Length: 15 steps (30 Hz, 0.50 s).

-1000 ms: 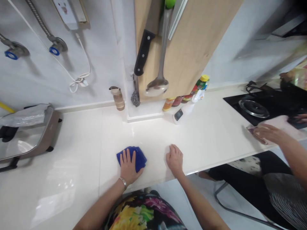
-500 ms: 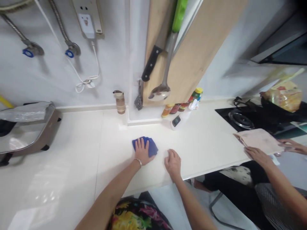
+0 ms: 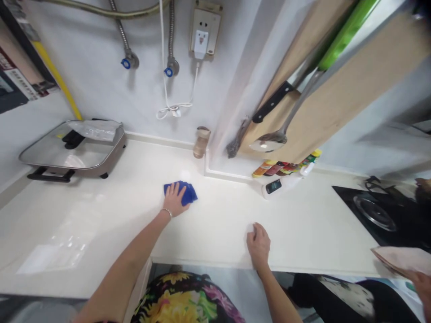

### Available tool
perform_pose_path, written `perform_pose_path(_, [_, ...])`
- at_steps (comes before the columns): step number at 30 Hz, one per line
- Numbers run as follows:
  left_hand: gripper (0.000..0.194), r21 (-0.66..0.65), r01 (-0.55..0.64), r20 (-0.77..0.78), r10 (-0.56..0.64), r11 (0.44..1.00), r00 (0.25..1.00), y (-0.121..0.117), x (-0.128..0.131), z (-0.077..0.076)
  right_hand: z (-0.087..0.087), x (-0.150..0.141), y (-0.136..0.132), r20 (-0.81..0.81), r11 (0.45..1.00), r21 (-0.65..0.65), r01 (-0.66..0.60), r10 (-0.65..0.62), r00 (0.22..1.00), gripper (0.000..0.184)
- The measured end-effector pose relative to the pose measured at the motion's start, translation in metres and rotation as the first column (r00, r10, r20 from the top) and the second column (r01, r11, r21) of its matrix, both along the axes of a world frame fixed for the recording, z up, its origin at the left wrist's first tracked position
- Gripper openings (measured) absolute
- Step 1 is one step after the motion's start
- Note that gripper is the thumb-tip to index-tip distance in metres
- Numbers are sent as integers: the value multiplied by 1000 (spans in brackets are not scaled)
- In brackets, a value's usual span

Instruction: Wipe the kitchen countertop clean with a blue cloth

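My left hand (image 3: 175, 200) lies flat with spread fingers on a folded blue cloth (image 3: 189, 194), pressing it against the white countertop (image 3: 215, 229). The cloth's far and right edges show past the fingers; the rest is under the palm. A bracelet circles that wrist. My right hand (image 3: 259, 243) rests on the counter near its front edge, fingers curled in loosely, with nothing seen in them. Beyond it, near the wall corner, a white bottle with a dark label (image 3: 272, 187) lies tilted or leans in the wide view.
An electric pan with a glass lid (image 3: 70, 146) stands at the left. A brown shaker (image 3: 201, 143) is by the wall; several seasoning bottles (image 3: 289, 167) stand under a hanging cutting board (image 3: 336, 107). A stove (image 3: 377, 215) and another person's hand with pale cloth (image 3: 400, 259) are at right.
My view has turned left. My left hand has slid the blue cloth leftward over the counter, away from my right hand, which stays curled on the counter.
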<state>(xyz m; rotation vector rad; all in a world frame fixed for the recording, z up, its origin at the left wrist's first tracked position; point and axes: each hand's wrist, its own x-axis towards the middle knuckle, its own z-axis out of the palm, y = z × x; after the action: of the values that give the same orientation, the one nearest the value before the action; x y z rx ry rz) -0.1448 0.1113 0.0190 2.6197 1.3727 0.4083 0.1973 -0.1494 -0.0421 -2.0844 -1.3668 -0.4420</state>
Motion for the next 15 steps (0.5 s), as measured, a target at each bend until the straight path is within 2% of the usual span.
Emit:
perform_pose_path(2, [82,25,-92,-23,92,995,995,11,-31,1,-1,0,-1,0,1000,-5,5,-5,1000,38])
perform_pose_path(4, [82,59,-171,-37,173,984,984,12,-58,0,-2,0,-2,6,1000,-1,-6,6,1000,38])
perform_pose_path(8, [81,107,-254,-33,258,961,966,-15,-93,-4,-3,0,0,30,1000,9,-22,21,999,37])
perform_pose_path(12, [80,123,-229,-21,233,966,972,-52,-106,-8,0,-5,3,35,997,-33,63,-62,997,39])
perform_pose_path(15, [80,129,-259,-17,263,957,965,-65,-100,-7,4,-10,4,13,989,-97,115,-114,993,41])
